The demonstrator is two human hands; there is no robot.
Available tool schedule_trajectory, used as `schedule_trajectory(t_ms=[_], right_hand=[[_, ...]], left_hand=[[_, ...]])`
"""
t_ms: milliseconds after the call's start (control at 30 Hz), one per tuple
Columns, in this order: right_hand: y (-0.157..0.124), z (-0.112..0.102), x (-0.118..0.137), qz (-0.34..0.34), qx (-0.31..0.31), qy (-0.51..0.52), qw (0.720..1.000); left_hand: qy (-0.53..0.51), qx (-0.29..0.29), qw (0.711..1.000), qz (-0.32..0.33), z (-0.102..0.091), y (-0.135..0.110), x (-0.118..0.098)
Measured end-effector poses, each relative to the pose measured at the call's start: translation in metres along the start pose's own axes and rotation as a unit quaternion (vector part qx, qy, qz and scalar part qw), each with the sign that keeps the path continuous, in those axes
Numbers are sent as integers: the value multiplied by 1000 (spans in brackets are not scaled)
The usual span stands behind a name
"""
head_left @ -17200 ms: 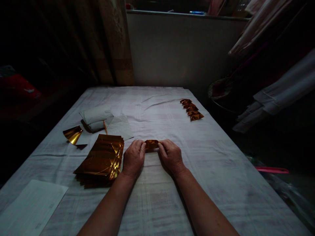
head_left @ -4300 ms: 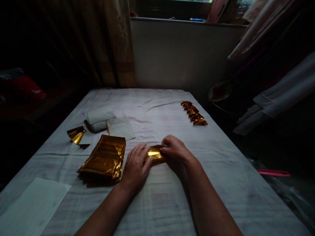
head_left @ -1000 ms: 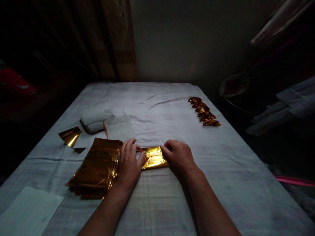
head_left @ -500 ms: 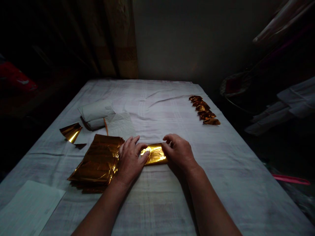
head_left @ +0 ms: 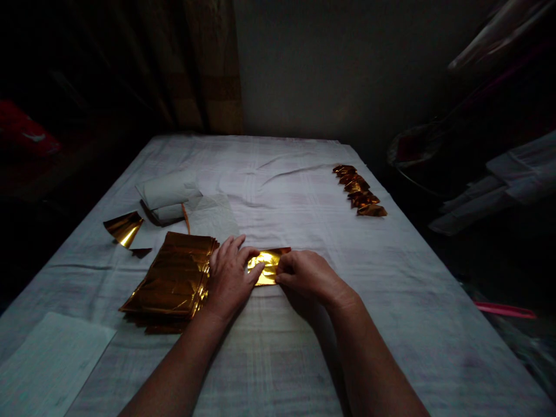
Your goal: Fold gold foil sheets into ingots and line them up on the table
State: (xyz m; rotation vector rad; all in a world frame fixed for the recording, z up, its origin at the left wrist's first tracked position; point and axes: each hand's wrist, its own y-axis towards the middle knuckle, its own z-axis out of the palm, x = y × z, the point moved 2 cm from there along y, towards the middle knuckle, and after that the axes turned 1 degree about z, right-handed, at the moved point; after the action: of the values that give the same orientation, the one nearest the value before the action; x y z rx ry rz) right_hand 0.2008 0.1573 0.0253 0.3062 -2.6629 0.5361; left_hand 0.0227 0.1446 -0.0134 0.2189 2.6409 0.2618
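A small folded gold foil sheet (head_left: 268,265) lies on the cloth-covered table (head_left: 304,347) in front of me. My left hand (head_left: 229,279) lies on its left end with fingers stretched out, pressing it flat. My right hand (head_left: 310,277) pinches the sheet's right part with curled fingers. A stack of gold foil sheets (head_left: 176,278) sits just left of my left hand. A row of several folded gold pieces (head_left: 359,190) lies at the far right of the table.
A rolled white paper bundle (head_left: 168,194) and a loose white sheet (head_left: 212,213) lie at the back left. A curled gold scrap (head_left: 124,227) sits left of them. A white paper (head_left: 47,365) lies at the near left corner. Hanging clothes (head_left: 499,174) are at the right.
My right hand has slid leftward over the gold sheet and closed on it, so less of the sheet shows. My left hand has stayed pressed on its left end.
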Motion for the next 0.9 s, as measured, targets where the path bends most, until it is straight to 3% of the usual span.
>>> schedule_trajectory(t_ms=[433,667,900], right_hand=[[-1,1,1,-2,5,-8,1000],[-5,-6,-11,68,25,4,997],[-6,-9,-24,123,51,24,991]], left_hand=[[18,48,998,28,3,-5,-3],[12,86,996,28,1,-4,2],[5,173,984,32,-7,2,12]])
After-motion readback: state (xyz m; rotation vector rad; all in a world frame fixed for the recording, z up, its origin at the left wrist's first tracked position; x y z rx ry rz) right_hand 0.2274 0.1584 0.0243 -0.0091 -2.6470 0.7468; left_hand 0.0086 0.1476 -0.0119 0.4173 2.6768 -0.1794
